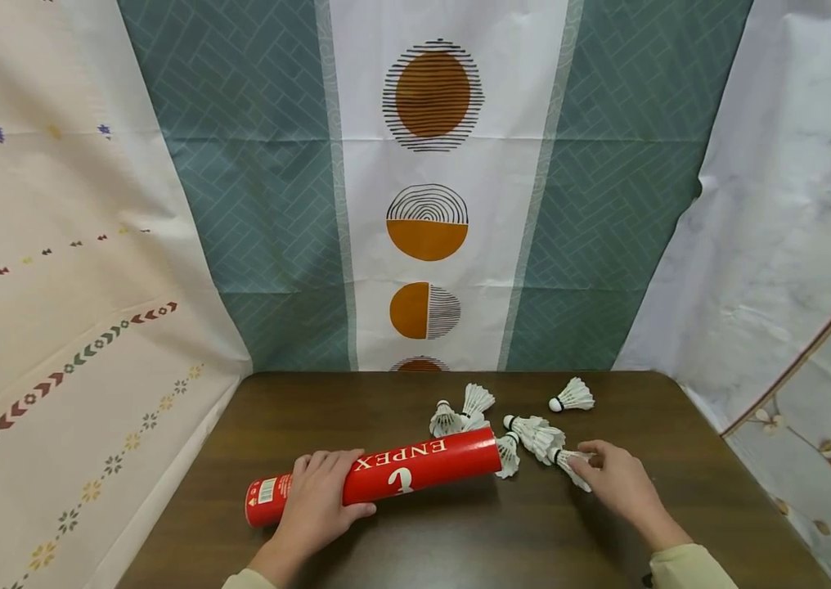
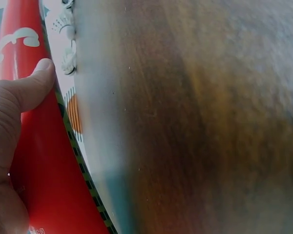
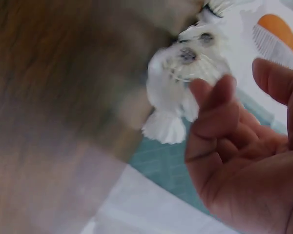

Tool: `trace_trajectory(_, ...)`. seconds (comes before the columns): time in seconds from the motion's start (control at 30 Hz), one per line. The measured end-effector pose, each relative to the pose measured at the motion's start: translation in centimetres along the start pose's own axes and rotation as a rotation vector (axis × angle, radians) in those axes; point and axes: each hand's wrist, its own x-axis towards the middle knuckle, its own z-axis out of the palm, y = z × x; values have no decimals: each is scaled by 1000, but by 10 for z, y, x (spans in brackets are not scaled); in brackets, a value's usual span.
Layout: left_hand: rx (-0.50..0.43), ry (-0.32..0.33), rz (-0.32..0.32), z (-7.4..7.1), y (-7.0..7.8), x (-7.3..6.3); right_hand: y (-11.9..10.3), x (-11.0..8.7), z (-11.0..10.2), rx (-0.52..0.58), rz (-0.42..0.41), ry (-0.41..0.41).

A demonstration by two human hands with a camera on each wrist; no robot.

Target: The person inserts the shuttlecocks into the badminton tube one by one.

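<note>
My left hand (image 1: 320,501) grips a red shuttlecock tube (image 1: 433,468) marked ENPEX, its thumb along the near side. The tube lies slanted, its right end overlapping a shuttlecock (image 1: 508,456) in the head view. In the left wrist view, the thumb (image 2: 36,87) presses on the red tube wall. At the right, my right hand (image 1: 623,484) reaches to a white feather shuttlecock (image 1: 572,465), fingertips right at its feathers. The right wrist view shows a gap between thumb and bent fingers, with several white shuttlecocks (image 3: 166,129) beyond them.
Several shuttlecocks form a row (image 1: 533,433) right of the tube, some overlapping. Behind the tube is a cluster of shuttlecocks (image 1: 478,399). One lone shuttlecock (image 1: 576,395) lies farther back. Patterned cloths (image 1: 261,245) hang around the dark wooden table (image 1: 460,540).
</note>
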Motion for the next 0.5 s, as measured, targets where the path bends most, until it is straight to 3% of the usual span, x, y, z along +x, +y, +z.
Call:
trace_trajectory(0.17,-5,-7,-1,0,-2,-1,15,11,0,59,16,105)
trace_trajectory(0.37,-8,-16,4,1,-4,-2,26,12,-18,165,105,111)
trace_trajectory(0.5,5,-10,-4,1,-7,0,19,14,-33,306,163,127)
